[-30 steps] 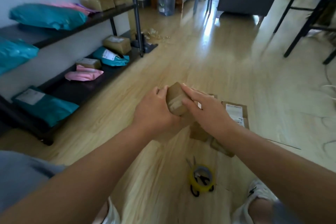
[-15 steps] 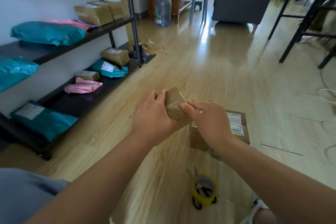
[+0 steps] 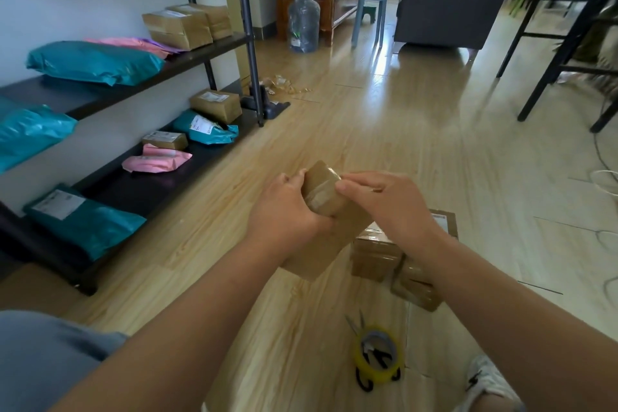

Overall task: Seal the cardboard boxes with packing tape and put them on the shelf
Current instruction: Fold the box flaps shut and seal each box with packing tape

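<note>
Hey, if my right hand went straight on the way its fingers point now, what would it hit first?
The cardboard box itself: the right hand points left across its taped end, fingertips on it. Just beyond is the left hand, gripping the far side, though depth is hard to judge.

Wood floor point(image 3: 384, 130): pile of cardboard boxes point(image 3: 374, 254) at near side, yellow tape roll point(image 3: 378, 374) nearer still, scissors point(image 3: 379, 356) lying through it. Black shelf point(image 3: 133, 191) along left edge. Lower board: teal mailers point(image 3: 87, 227), pink mailer point(image 3: 157, 162), small boxes point(image 3: 215, 105). Upper board: teal bag point(image 3: 93, 62), pink bags point(image 3: 133, 43), larger boxes point(image 3: 177, 28) at far end
</note>
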A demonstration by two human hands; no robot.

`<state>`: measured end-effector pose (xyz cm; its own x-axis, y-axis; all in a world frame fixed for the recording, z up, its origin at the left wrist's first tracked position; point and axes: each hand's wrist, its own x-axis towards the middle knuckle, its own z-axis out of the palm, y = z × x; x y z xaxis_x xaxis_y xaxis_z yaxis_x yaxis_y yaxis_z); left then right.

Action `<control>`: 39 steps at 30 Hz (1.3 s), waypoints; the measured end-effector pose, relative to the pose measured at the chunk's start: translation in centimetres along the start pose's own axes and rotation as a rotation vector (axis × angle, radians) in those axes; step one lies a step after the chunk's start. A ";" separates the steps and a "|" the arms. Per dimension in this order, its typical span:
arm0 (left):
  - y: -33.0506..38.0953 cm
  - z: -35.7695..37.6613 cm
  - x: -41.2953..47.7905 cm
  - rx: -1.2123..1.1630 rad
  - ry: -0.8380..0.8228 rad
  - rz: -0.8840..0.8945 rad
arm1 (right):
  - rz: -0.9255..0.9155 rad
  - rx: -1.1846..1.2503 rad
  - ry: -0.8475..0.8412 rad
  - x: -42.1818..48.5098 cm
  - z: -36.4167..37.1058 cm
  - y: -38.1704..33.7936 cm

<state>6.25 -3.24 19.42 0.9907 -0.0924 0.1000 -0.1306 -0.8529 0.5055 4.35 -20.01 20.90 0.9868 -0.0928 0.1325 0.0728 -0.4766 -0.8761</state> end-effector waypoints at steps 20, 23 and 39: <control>-2.1 -2.2 0.0 -1.223 -0.337 -0.359 | 0.370 0.605 -0.358 0.6 -1.7 3.8; -2.4 -1.5 -0.3 -1.178 -0.387 -0.277 | 0.376 0.669 -0.367 0.6 -1.8 4.1; -0.2 -1.4 -0.5 -0.869 -0.305 -0.183 | 0.300 0.409 -0.167 0.5 -1.3 2.4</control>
<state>5.76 -2.26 20.48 0.9501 -0.2303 -0.2105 0.1666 -0.1961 0.9663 4.83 -22.29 19.48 0.9801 -0.0162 -0.1980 -0.1986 -0.0676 -0.9777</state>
